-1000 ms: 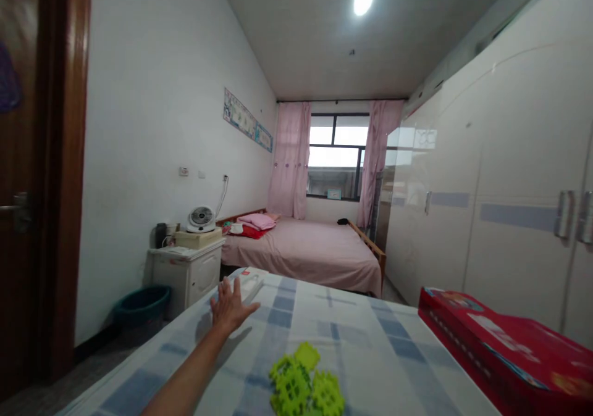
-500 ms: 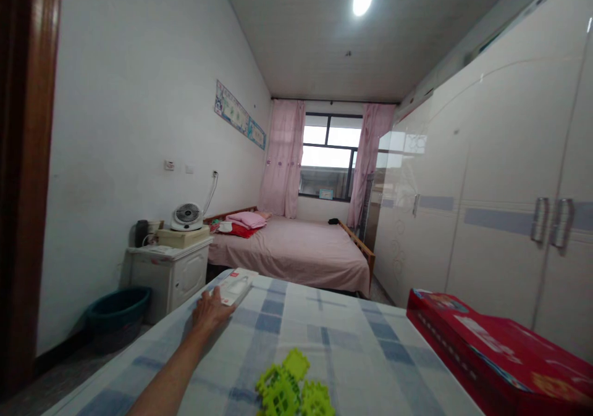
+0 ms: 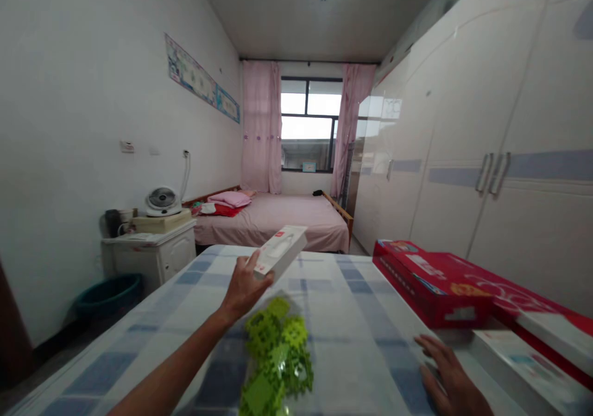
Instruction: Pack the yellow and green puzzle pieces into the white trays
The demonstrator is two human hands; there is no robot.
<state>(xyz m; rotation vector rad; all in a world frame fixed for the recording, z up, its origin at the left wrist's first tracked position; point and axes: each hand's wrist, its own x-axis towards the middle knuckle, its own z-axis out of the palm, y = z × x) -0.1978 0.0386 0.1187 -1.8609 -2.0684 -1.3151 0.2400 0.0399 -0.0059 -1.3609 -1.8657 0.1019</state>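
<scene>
My left hand [image 3: 243, 286] is closed on one end of a flat white box [image 3: 280, 252] and holds it tilted in the air above the blue-checked bedspread [image 3: 352, 317]. Just below and in front of that hand lies a bag of bright green toy pieces [image 3: 275, 357]. My right hand [image 3: 451, 373] rests flat on the bedspread at the lower right with its fingers spread, beside a long red box [image 3: 435, 283] and a white box [image 3: 528, 366].
A white bedside cabinet [image 3: 152, 255] with a small fan [image 3: 162, 200] stands at the left wall, a dark green tub [image 3: 109, 292] beside it. A pink bed [image 3: 282, 218] lies by the curtained window. White wardrobes [image 3: 486, 175] line the right wall.
My left hand has closed on the white box and lifted it off the far end of the bedspread toward me. My right hand has come into view, and the view has dropped and moved forward.
</scene>
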